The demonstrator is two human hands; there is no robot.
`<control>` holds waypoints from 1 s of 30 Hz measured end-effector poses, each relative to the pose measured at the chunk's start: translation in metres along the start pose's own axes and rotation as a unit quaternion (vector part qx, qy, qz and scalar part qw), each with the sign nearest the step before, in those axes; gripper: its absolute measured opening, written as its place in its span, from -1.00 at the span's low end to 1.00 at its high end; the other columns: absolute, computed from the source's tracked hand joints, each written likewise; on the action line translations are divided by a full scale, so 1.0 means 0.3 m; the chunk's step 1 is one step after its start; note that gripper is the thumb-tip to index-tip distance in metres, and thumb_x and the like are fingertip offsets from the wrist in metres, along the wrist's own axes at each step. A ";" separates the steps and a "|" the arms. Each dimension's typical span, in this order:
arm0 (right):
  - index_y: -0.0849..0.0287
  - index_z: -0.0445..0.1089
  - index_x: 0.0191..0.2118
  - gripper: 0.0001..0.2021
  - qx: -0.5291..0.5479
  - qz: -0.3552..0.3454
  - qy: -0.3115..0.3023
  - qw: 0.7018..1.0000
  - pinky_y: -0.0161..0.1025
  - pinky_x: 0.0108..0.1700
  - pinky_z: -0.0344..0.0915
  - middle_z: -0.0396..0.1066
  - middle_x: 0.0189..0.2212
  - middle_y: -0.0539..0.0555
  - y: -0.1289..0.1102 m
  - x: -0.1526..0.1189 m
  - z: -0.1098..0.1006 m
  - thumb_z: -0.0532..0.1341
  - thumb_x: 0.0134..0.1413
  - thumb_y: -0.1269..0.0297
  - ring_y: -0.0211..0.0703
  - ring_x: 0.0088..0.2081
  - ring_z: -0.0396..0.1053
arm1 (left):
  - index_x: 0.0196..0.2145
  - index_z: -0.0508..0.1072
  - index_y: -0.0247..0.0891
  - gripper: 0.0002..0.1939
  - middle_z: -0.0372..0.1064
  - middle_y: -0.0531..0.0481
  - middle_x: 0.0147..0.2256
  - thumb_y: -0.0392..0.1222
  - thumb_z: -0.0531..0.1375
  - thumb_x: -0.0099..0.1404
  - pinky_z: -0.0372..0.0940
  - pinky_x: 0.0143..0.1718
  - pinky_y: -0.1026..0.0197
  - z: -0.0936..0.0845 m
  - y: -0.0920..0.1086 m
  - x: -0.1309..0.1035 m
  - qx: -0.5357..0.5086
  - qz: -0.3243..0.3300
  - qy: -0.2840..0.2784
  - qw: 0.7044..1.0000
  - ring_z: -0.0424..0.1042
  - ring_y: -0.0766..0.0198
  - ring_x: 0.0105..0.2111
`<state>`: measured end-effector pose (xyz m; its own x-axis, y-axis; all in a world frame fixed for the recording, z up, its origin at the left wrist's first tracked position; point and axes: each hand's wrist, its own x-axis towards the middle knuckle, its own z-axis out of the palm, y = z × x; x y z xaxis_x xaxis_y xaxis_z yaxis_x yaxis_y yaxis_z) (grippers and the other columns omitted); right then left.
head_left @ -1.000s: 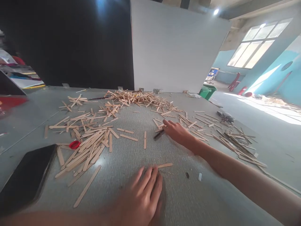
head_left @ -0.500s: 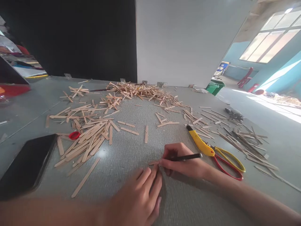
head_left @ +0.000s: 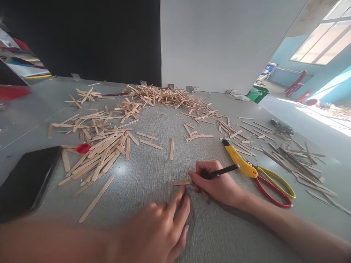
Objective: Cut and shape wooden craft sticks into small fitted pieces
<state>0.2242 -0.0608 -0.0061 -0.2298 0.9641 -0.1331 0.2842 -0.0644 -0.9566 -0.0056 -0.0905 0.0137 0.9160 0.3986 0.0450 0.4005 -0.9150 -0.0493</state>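
My right hand (head_left: 216,180) is closed round a black pen (head_left: 226,170), its lower end hidden behind the fingers. Flat on the table under that hand lies a short wooden craft stick (head_left: 181,182); the fingers cover its right end. My left hand (head_left: 167,226) has its fingers stretched out, the index fingertip touching the stick's near edge. Beyond both hands another craft stick (head_left: 172,149) with a small dark mark lies lengthwise. To the right of my right hand rest yellow-and-red-handled cutters (head_left: 246,166).
A big heap of craft sticks (head_left: 106,153) lies at left, beside a red cap (head_left: 83,148) and a black phone (head_left: 26,179). More sticks (head_left: 164,95) pile against the upright board (head_left: 219,44). Cut strips (head_left: 298,164) and a dark tool (head_left: 282,127) lie at right.
My left hand has drawn back a little, showing more of the short stick. The pen stays in my right hand. The whole view has tilted and shifted slightly.
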 end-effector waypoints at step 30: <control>0.11 0.23 -0.54 -0.63 0.004 -0.019 0.009 1.000 -0.48 -0.73 0.11 0.35 -0.68 -0.11 -0.014 -0.003 0.002 0.32 0.25 0.24 -0.39 -0.75 0.27 | 0.23 0.43 -0.74 -0.44 0.40 -0.68 0.20 -0.24 -0.10 0.54 0.59 -0.57 0.03 0.012 -0.004 0.002 0.037 0.023 0.039 0.998 0.73 -0.12 -0.33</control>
<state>0.2227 -0.0615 -0.0022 -0.2231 0.9704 -0.0927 0.2689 -0.0301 -0.9627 -0.0054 -0.0891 0.0101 0.9304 0.3468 0.1188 0.3606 -0.9242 -0.1259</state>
